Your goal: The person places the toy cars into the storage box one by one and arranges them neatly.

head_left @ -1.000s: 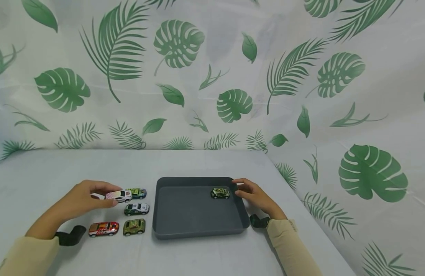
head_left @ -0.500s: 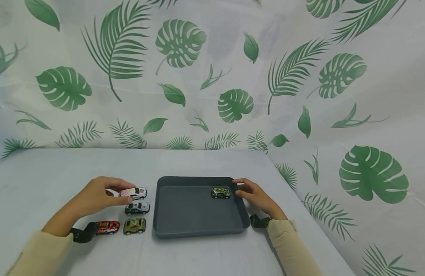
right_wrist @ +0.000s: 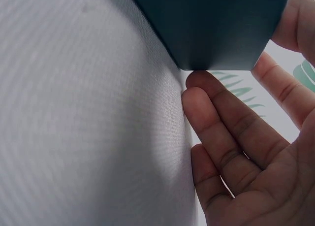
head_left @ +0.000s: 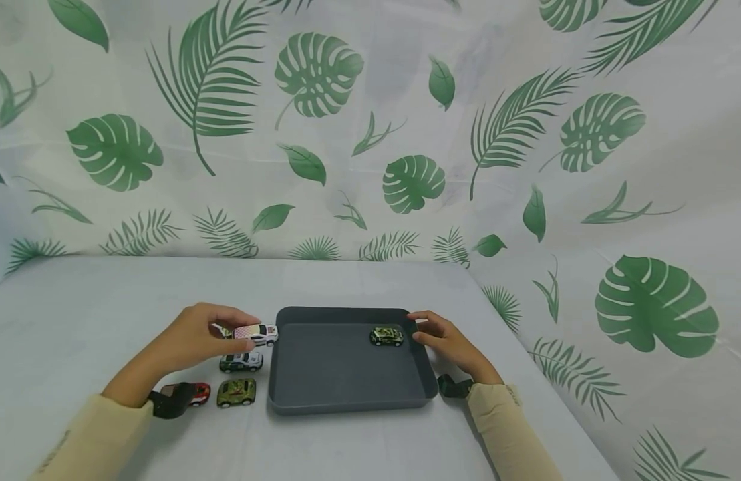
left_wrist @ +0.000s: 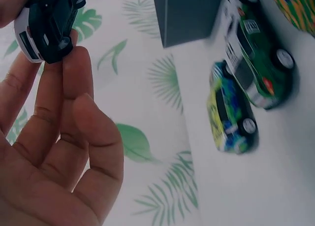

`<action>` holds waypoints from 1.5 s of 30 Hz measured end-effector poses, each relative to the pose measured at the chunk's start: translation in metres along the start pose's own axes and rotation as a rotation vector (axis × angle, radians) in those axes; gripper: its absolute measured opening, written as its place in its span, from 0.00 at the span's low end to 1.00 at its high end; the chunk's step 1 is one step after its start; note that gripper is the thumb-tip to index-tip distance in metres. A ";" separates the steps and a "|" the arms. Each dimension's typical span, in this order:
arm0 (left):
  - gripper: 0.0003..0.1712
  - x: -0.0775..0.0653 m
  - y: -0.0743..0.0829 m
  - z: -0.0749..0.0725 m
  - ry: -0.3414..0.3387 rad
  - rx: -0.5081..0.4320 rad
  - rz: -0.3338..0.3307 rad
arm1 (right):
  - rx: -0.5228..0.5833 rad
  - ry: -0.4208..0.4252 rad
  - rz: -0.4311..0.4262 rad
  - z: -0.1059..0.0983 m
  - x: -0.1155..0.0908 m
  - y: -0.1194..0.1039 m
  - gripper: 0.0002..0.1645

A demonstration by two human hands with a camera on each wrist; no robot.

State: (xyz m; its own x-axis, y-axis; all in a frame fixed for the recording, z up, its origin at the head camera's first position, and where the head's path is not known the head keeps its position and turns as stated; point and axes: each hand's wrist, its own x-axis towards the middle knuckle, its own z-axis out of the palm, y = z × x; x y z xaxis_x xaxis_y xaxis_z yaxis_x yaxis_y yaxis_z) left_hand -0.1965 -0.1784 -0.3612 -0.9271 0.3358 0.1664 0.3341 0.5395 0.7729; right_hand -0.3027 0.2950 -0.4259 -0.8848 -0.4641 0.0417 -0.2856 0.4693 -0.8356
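Observation:
My left hand (head_left: 192, 341) pinches a white toy car (head_left: 262, 333) with a pink patterned rear, at the tray's left rim in the head view. Its dark underside shows in the left wrist view. The grey tray (head_left: 352, 406) holds one dark camouflage toy car (head_left: 386, 336) at its far right. At that tray's right rim, my right hand (head_left: 445, 342) grips the far corner, thumb by the rim and some fingers outside the wall. A yellow-blue toy car (left_wrist: 227, 108) lies beneath my left hand, mostly hidden in the head view.
Left of the tray stand a white-and-green toy car (head_left: 242, 361), a green camouflage toy car (head_left: 236, 393) and a red toy car (head_left: 200, 394), partly covered by the left wrist camera (head_left: 173, 401). A leaf-printed curtain (head_left: 346, 167) hangs behind the white table (head_left: 322, 447).
My left hand has carried the white toy car rightward, over the yellow-blue one, to the tray's left rim. The right hand stays at the tray's corner.

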 end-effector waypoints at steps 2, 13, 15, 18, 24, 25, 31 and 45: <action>0.23 0.002 0.003 0.002 -0.006 -0.019 -0.007 | 0.009 0.000 -0.002 0.000 0.000 0.000 0.27; 0.22 0.012 0.013 0.013 0.001 -0.015 0.012 | -0.008 -0.007 -0.018 -0.001 0.001 0.002 0.27; 0.21 0.013 0.015 0.015 0.001 -0.015 0.020 | -0.009 -0.008 -0.020 -0.001 0.001 0.002 0.27; 0.20 0.017 0.017 0.019 0.002 -0.009 0.031 | -0.004 -0.008 -0.022 -0.001 0.001 0.003 0.27; 0.20 0.023 0.022 0.023 -0.005 0.010 0.049 | 0.000 -0.009 -0.016 -0.001 0.001 0.004 0.27; 0.20 0.024 0.023 0.024 -0.004 0.013 0.050 | -0.001 -0.009 -0.016 -0.001 0.001 0.004 0.27; 0.20 0.029 0.031 0.027 -0.008 0.025 0.071 | -0.006 -0.009 -0.019 -0.001 0.002 0.004 0.26; 0.19 0.040 0.041 0.040 0.006 -0.019 0.066 | -0.001 -0.010 -0.020 -0.001 0.002 0.004 0.26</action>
State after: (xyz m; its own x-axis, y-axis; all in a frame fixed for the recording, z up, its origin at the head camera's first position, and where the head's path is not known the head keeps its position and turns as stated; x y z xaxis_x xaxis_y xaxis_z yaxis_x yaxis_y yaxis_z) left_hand -0.2130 -0.1116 -0.3477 -0.9043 0.3653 0.2211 0.3912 0.5012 0.7719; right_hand -0.3063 0.2964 -0.4290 -0.8753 -0.4806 0.0530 -0.3036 0.4610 -0.8339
